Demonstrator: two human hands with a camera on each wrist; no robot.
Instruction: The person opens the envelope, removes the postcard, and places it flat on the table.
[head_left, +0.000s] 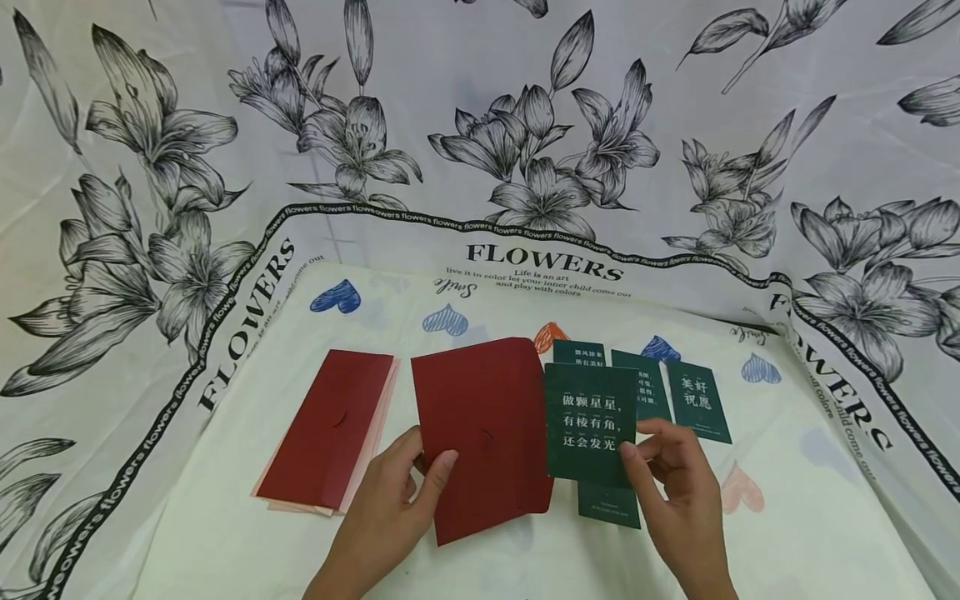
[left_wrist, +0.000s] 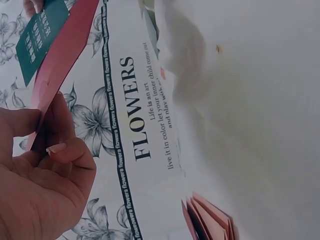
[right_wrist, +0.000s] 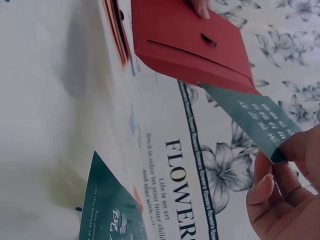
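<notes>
My left hand (head_left: 397,500) pinches a dark red envelope (head_left: 480,433) by its left edge, thumb on the front. Its flap side points right, unfolded, as the right wrist view also shows. My right hand (head_left: 678,492) pinches a dark green card (head_left: 590,417) with white characters between thumb and fingers at its right edge. The card's left edge is right at the envelope's flap and overlaps it in the head view. In the right wrist view the card's corner (right_wrist: 215,92) meets the flap edge. Both are held up above the white cloth.
Left of the hands lies a stack of envelopes, a red one (head_left: 322,433) on top and pink ones below. Several green cards lie at the right, including one (head_left: 699,400) at the far right. A floral cloth (head_left: 540,125) rises behind the heart-printed table cloth (head_left: 240,550).
</notes>
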